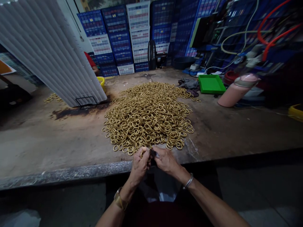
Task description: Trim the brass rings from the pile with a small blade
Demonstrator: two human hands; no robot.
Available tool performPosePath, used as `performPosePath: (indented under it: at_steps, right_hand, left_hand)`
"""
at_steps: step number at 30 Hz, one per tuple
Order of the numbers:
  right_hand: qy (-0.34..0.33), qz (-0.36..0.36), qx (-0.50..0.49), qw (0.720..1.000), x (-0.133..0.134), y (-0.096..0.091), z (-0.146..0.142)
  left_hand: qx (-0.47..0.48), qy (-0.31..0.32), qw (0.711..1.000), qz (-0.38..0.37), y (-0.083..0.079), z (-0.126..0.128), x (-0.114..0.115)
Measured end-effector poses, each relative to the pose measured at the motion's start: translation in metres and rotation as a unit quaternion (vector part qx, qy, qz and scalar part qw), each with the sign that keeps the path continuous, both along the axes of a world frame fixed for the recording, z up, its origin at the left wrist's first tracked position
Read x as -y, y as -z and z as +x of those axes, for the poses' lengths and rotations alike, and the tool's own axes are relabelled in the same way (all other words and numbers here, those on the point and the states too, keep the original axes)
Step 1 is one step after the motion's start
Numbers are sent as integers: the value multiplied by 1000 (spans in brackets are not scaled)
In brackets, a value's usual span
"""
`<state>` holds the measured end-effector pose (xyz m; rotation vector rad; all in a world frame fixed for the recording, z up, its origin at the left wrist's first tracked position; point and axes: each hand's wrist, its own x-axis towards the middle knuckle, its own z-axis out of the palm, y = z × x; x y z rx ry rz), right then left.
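Observation:
A large heap of brass-coloured rings (146, 116) lies on the worktable, its near edge close to my hands. My left hand (139, 164) is closed at the table's front edge, with a brass ring (141, 154) between thumb and fingers. My right hand (167, 161) is closed beside it, fingertips almost touching the left. It grips a small dark object (154, 153) with a greyish part, held against the left fingers; its kind is too small to make out. My fingers hide much of both things.
The worktable (78, 138) has a foil-like front edge. A corrugated white panel (59, 53) stands at left in a wire holder, with part of a person behind it. At right are a green tray (211, 84) and a pink bottle (238, 90). Stacked crates (139, 37) line the back.

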<state>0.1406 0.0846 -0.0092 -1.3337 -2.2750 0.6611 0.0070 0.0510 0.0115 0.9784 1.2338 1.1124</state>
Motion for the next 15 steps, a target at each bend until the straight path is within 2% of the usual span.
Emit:
performPosePath:
  at_steps: [3, 10, 15]
  right_hand:
    - [5, 7, 41, 999, 0, 0, -1]
    - [1, 4, 55, 998, -2, -3, -2]
    - [40, -4, 93, 995, -13, -2, 0]
  left_hand:
    - [-5, -7, 1000, 10, -1, 1, 1]
    - [-11, -20, 998, 55, 0, 0, 3]
    - [-12, 9, 996, 86, -10, 0, 9]
